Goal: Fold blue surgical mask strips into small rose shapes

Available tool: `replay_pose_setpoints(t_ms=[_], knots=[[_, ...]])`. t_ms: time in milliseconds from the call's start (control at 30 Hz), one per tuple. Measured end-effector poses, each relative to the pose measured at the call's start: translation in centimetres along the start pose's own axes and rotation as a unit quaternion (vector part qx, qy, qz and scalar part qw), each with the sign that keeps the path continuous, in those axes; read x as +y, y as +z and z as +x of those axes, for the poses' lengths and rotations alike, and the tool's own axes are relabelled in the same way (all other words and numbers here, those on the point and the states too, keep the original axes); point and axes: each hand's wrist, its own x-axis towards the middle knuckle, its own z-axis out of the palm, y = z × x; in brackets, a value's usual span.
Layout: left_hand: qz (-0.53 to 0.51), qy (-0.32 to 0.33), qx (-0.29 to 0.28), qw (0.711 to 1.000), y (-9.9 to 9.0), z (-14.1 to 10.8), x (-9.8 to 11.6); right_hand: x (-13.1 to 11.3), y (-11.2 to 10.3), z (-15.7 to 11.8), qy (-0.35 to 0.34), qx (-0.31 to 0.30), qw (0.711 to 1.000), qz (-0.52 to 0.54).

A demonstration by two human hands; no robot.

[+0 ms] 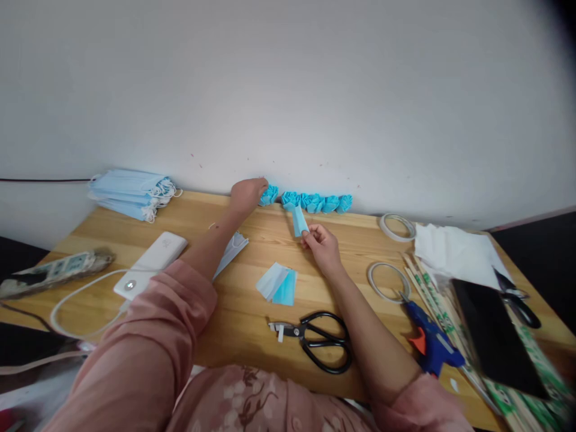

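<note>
The table's [265, 240] back edge ran along the wall [288, 90], just beyond the left hand [245, 195] and farther from the right hand [323, 247]. Its near edge lay by the wearer's torso, well back from both grips. Bare wood lay between the 2 hands and continued toward the wearer as far as the 2 cut pieces [284, 294]. More bare wood lay to the right of the right hand, up to the upper tape roll [397, 216] and the lower tape roll [370, 279]. Behind the left hand, a folded mask [231, 249] lay beside the forearm; farther left were the mask stack [126, 189] and white power bank [170, 247].

The right hand was pinched nearly closed, thumb against fingers, on the lower end of a light-blue strip [299, 222]. The strip's upper end overlapped the row of blue rosettes [315, 203] in view; whether it touched them could not be told. The left hand's fingers were curled at the near-left side of 1 blue rosette [269, 195], set apart from the row; how tightly they closed could not be told.

Black-handled scissors [296, 331] lay below the right hand, blades pointing left. Farther right of that grip were a blue glue gun [434, 342], white sheets [459, 246] and a black slab [495, 336].
</note>
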Motion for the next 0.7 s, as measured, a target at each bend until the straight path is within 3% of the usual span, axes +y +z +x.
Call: replay_pose_setpoints(t_ms=[267, 400, 533, 700], knots=[[-0.043, 0.008, -0.005, 0.999, 0.8, 0.7, 0.1, -0.1, 0.0, -0.1, 0.007, 0.005, 1.0, -0.004], [-0.12, -0.033, 0.042, 0.991, -0.4, 0.8, -0.7, 0.1, -0.1, 0.0, 0.0, -0.003, 1.0, -0.001], [-0.195, -0.103, 0.133, 0.966, -2.4, 0.7, -2.4, 0.5, -0.1, 0.0, -0.015, -0.003, 1.0, -0.011], [-0.308, -0.203, 0.172, 0.913, -2.5, -0.1, -4.8, 0.7, -0.2, 0.1, -0.018, -0.006, 1.0, -0.007]])
